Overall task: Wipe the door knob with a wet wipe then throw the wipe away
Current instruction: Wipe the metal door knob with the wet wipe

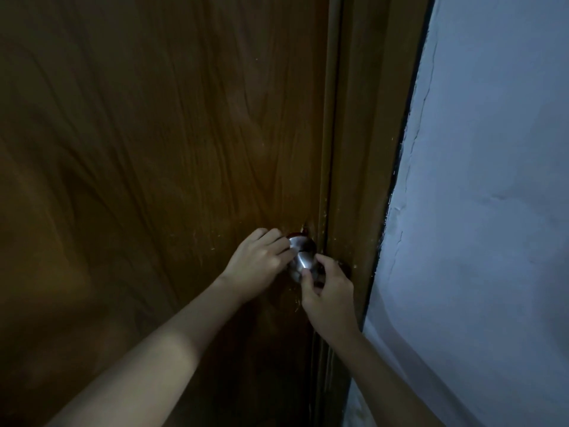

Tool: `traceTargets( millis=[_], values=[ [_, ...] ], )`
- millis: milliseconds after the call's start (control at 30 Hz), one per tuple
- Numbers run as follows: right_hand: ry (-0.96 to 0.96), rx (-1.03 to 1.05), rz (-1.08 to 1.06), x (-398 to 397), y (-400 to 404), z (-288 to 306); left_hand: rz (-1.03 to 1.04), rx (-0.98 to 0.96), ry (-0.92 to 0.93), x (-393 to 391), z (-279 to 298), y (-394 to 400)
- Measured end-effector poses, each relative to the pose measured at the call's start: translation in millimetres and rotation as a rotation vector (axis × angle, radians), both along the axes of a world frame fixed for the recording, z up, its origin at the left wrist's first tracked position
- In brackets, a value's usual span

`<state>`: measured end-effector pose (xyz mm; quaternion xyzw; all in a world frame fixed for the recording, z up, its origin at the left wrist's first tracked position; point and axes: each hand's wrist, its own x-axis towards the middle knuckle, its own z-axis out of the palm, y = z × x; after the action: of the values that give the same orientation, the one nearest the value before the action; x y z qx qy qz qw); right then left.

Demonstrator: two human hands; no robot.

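Both hands, left [258, 260] and right [328, 292], around a metal door knob [303, 260] on a wooden door [154, 149].

Two bare forearms, no sleeves, left hand [258, 262], right hand [329, 295], short plain nails

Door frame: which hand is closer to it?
Right. The right hand is at the knob's frame-side edge, beside the door frame; the left hand is on the knob's far side.
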<state>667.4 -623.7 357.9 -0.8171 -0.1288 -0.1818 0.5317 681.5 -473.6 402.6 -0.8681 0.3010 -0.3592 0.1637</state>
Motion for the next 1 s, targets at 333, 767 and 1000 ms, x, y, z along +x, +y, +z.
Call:
traceTargets(
  millis=[333, 767, 1000],
  values=[
    [0.060, 0.037, 0.029, -1.1, -2.2, -0.1, 0.330, -0.483, 0.256, -22.8, -23.4, -25.0],
    [0.364, 0.096, 0.185, -16.6, -32.8, -7.2, 0.260, -1.319, 0.475, -47.9, -12.4, -15.4],
    [0.396, 0.129, 0.194, -17.2, -35.5, -10.3, 0.198, -1.157, 0.371, -20.5, -1.4, -44.9]
  ],
)
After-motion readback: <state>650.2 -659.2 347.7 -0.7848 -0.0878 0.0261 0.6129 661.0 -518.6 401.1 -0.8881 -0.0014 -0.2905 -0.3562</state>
